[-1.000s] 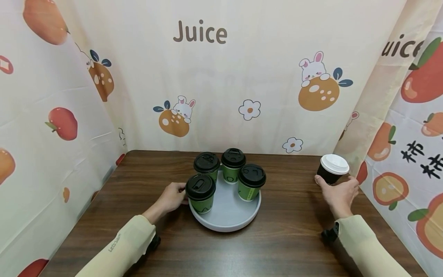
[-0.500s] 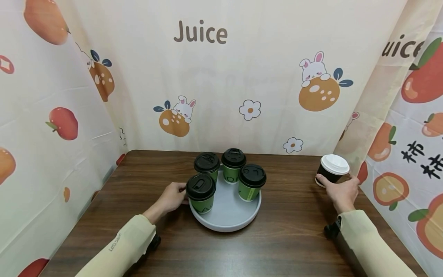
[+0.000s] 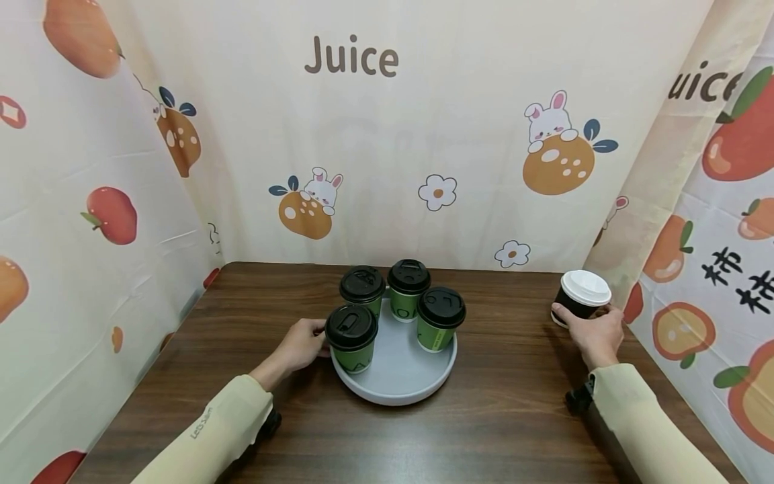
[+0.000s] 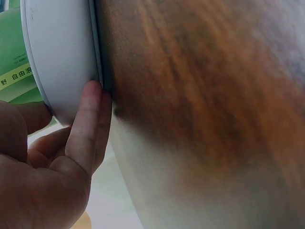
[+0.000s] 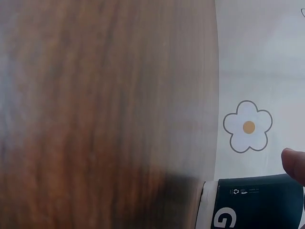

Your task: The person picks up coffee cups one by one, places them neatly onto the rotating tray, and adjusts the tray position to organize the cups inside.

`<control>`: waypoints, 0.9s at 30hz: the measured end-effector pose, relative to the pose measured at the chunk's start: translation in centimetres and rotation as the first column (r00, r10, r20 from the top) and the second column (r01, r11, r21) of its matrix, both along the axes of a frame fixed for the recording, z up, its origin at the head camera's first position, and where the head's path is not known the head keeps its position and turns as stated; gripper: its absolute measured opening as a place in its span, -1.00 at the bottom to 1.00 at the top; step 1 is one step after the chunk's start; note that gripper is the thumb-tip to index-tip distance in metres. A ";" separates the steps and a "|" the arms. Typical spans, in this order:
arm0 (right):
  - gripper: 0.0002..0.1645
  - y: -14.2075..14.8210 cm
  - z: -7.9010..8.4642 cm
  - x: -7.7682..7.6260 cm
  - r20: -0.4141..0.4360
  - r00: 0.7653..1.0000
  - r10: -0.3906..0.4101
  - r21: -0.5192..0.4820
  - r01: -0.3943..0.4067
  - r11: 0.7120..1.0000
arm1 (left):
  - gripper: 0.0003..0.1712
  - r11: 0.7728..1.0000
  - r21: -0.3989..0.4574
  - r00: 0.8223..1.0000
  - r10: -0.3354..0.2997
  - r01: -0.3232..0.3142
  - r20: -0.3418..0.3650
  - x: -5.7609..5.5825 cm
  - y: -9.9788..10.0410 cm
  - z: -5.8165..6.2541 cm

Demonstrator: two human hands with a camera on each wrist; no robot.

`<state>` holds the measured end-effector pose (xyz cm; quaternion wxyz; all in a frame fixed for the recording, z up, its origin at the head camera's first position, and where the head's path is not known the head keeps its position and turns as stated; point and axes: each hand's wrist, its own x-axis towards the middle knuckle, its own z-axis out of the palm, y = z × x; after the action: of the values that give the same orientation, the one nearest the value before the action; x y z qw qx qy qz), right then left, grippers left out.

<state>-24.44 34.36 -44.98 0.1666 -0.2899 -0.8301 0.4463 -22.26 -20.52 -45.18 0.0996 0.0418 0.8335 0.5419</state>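
Observation:
A round pale grey tray [image 3: 396,380] on the table carries several green paper coffee cups with black lids, among them a front-left cup [image 3: 353,356] beside my left hand [image 3: 296,346]. That hand grips the tray's left edge; in the left wrist view its thumb is at the rim and its fingers press the side wall [image 4: 62,52] near the bottom edge. At the back right, my right hand [image 3: 595,336] holds a dark paper cup [image 3: 573,306] with a white lid, thumb on its left and fingers round its right. The right wrist view shows the cup's dark side [image 5: 259,202] and a thumb [image 5: 294,164].
The brown wooden table [image 3: 496,417] ends at a printed curtain [image 3: 387,134] at the back. More printed cloth hangs along the left and right sides. The dark cup stands near the table's back right corner, close to the right cloth.
My right thumb has shifted slightly right on the dark cup, and the right sleeve has edged forward. The left hand, the tray and its cups stay where they were.

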 end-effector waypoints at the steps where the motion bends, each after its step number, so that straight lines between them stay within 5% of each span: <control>1: 0.39 0.0 0.0 -0.1 -0.003 1.000 0.000 -0.007 0.000 1.000 | -0.63 1.000 -0.002 1.000 0.000 0.000 -0.001 0.0 0.0 0.0; 27: 0.33 0.6 -0.7 -0.5 -0.008 1.000 -0.012 -0.013 0.012 1.000 | -0.65 1.000 0.002 1.000 0.007 -0.007 0.006 0.1 0.1 0.1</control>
<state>-24.92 34.97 -45.65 0.1706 -0.2943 -0.8248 0.4517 -22.16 -20.44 -45.04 0.1001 0.0376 0.8329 0.5429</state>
